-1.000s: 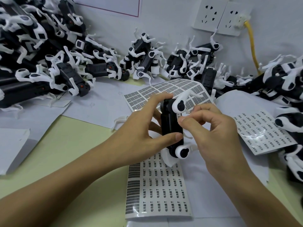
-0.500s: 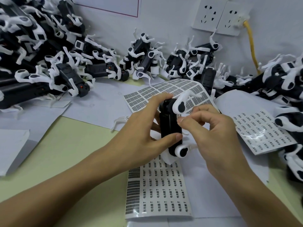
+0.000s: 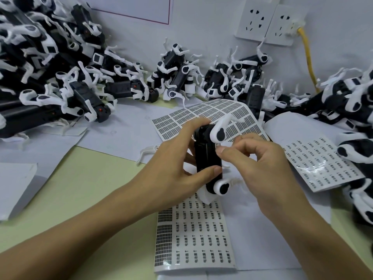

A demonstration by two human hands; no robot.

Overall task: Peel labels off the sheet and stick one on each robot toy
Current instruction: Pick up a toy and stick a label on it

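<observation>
From the head view, both forearms reach in from the bottom edge and meet at the middle of the scene. The left hand point(image 3: 171, 164) grips a black-and-white robot toy point(image 3: 207, 156), holding it upright above the tabletop point(image 3: 84, 178): its thumb lies across the lower front of the black body and its fingers curl round the top and far side. The right hand point(image 3: 260, 158) comes in from the right with its fingers bent, the thumb and forefinger pinched together right at the toy's right edge; whether a label sits between them cannot be told. The toy's white limbs with black spots stick out at the upper right and lower right of its body. Directly beneath the hands lies a label sheet point(image 3: 193, 237) printed with rows of small dark labels, its near edge curling up. A second sheet point(image 3: 212, 116) of denser labels arches up behind the toy, and a third sheet point(image 3: 321, 162) lies to the right, glossy and slightly wrinkled. White paper point(image 3: 113, 126) covers much of the pale green tabletop. Piles of robot toys point(image 3: 60, 77) crowd the left, back and right along the wall, where two wall sockets point(image 3: 270, 21) hold a plug with a yellow cable point(image 3: 308, 59).
</observation>
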